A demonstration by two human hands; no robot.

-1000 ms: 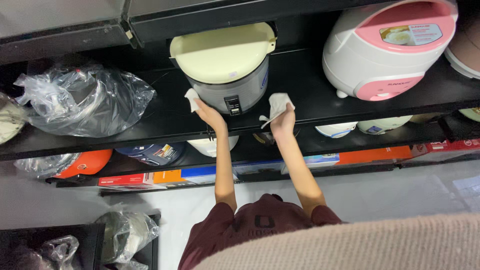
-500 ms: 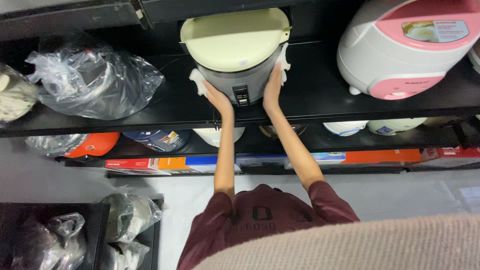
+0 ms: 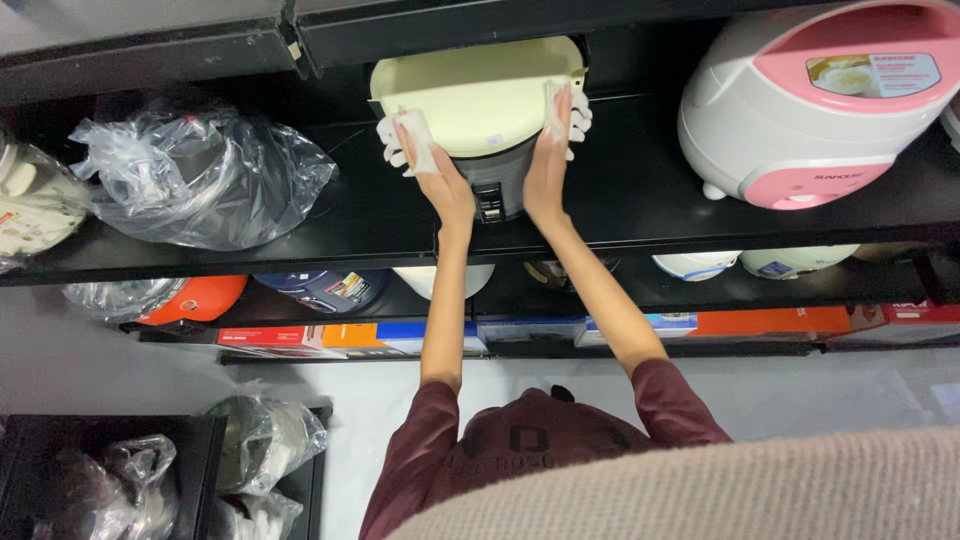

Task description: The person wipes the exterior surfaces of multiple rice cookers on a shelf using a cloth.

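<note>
Both hands, left hand [image 3: 432, 170] and right hand [image 3: 550, 150], press white cloths [image 3: 415, 140] flat against the pale-green rice cooker [image 3: 475, 110] on the shelf [image 3: 640, 215]. Each grip lies open-palmed, pinning cloth, not closed around anything; wiping its lid seems in hand.

We see a pale yellow rice cooker [image 3: 478, 105] with a smooth, matt plastic lid, white cloth-like wipes [image 3: 415, 140] pressed on it, a glossy pink-and-white plastic cooker [image 3: 815, 110], crinkled clear plastic wrap [image 3: 205, 180] and a glossy black shelf [image 3: 640, 205].
</note>
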